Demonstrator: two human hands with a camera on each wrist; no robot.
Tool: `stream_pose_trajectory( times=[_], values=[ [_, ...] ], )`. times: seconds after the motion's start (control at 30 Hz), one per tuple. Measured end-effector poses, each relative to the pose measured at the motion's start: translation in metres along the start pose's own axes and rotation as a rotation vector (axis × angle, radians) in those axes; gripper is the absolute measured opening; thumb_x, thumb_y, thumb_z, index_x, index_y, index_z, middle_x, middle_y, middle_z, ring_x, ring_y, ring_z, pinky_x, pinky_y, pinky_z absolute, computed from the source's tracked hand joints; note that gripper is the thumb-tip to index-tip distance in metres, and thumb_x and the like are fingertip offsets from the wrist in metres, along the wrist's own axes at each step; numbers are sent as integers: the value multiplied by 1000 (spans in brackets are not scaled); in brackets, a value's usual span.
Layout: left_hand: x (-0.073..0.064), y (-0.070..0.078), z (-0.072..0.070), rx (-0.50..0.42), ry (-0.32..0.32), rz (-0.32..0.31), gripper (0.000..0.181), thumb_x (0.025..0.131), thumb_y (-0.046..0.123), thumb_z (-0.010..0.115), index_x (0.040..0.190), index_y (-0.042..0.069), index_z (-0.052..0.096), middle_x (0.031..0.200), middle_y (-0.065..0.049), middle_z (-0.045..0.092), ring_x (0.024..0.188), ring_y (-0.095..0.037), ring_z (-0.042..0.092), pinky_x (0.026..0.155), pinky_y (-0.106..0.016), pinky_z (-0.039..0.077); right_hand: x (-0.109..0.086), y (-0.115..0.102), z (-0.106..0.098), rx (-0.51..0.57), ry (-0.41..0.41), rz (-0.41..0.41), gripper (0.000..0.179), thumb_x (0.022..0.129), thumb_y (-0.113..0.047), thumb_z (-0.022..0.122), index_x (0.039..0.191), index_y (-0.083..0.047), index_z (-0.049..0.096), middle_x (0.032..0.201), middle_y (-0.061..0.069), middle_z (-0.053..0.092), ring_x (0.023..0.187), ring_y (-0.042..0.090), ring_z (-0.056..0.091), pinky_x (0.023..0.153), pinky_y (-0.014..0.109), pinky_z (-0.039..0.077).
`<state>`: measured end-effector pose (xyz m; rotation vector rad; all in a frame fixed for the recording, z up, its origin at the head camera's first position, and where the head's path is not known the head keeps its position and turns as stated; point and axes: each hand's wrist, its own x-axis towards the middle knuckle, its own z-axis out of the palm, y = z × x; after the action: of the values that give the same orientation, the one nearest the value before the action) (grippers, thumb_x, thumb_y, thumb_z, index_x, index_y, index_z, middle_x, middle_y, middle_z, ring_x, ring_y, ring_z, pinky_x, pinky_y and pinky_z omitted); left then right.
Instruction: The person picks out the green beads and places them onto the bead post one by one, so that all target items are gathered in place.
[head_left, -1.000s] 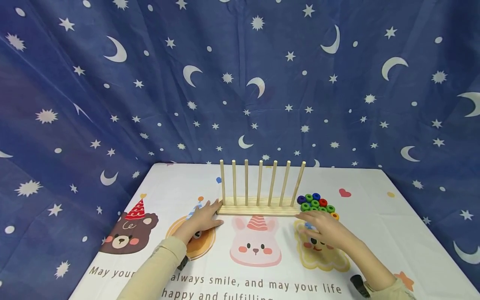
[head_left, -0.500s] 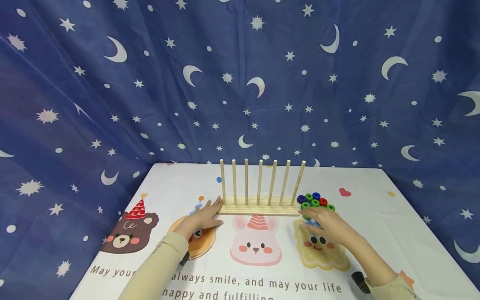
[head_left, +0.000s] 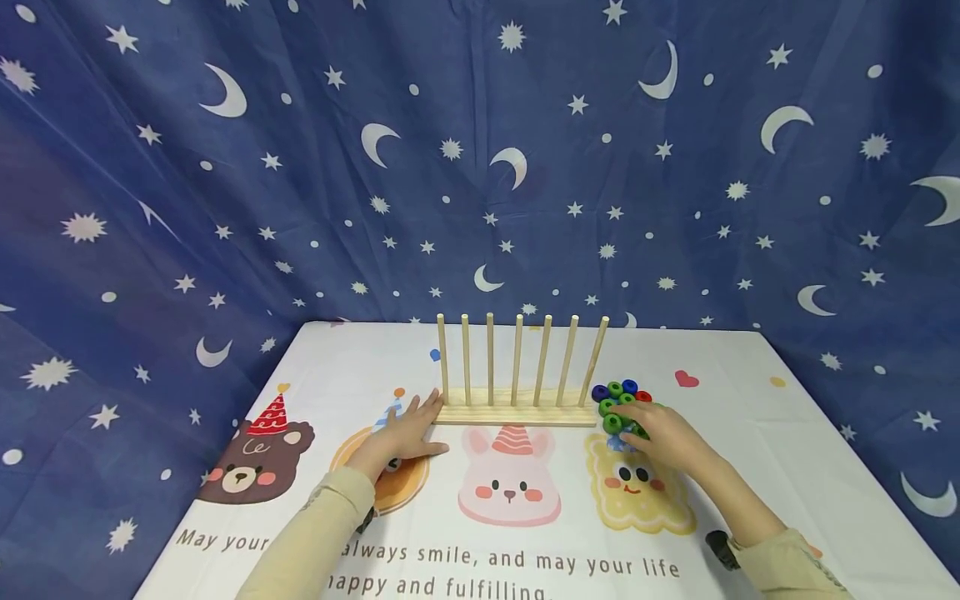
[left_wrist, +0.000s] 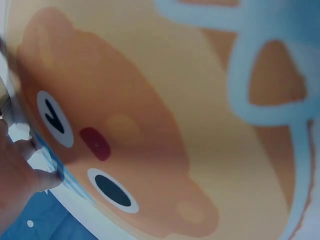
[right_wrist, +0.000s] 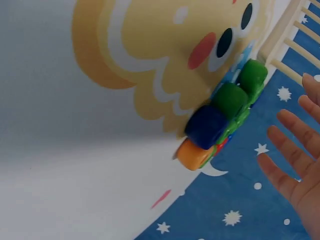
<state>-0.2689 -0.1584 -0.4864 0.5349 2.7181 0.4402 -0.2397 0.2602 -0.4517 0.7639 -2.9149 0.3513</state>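
Observation:
A wooden rack [head_left: 517, 414] with a row of several upright pegs stands at mid-table in the head view; its pegs carry nothing. My left hand [head_left: 405, 435] lies with fingers spread, fingertips at the rack's left end. To the right of the rack is a cluster of round, chunky beads [head_left: 612, 424] in green, blue and red. My right hand [head_left: 666, 435] hovers over this cluster with its fingers extended and hides part of it. From the right wrist view, a dark blue bead [right_wrist: 206, 126] and an orange bead [right_wrist: 191, 154] show too, apart from the straight fingers [right_wrist: 295, 125].
A white cloth [head_left: 525, 500] printed with cartoon faces and lettering covers the table. Behind it hangs a dark blue curtain [head_left: 420, 200] with moons and stars. A black strap piece [head_left: 722, 550] shows at the right wrist.
My right hand has left the rack's right end and moved right, over the beads. The left hand stays at the rack's left end. The head view has shifted slightly.

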Motion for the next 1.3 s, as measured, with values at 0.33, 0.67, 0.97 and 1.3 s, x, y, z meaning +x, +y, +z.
stream_pose_trajectory(
  times=[0.33, 0.67, 0.97, 1.3],
  values=[
    [-2, 3, -4, 19, 11, 0, 88, 89, 45, 61, 152, 8, 13, 160, -11, 6, 144, -42, 10, 105, -74, 8, 4, 13, 2, 50, -12, 112, 38, 80, -11, 73, 114, 5, 64, 110, 22, 66, 103, 39, 62, 88, 52, 50],
    [-2, 1, -14, 74, 51, 14, 92, 81, 46, 70, 150, 5, 24, 158, -11, 16, 140, -43, 25, 102, -72, 23, -4, 22, 8, 91, -23, 151, 35, 78, -9, 74, 109, 4, 65, 103, 19, 67, 90, 31, 65, 80, 46, 54],
    [2, 0, -11, 41, 9, 14, 96, 80, 45, 72, 150, 3, 21, 159, -14, 12, 143, -42, 17, 102, -74, 19, -8, 24, 12, 110, -42, 135, 31, 76, -6, 75, 105, 3, 66, 99, 16, 69, 90, 32, 65, 81, 46, 54],
    [1, 3, -8, -14, 28, 26, 93, 81, 39, 72, 150, 1, 21, 158, -16, 12, 142, -45, 15, 103, -76, 13, -10, 27, 14, 69, -40, 109, 29, 74, -6, 77, 100, 1, 67, 96, 13, 69, 90, 30, 65, 82, 46, 53]
  ],
)
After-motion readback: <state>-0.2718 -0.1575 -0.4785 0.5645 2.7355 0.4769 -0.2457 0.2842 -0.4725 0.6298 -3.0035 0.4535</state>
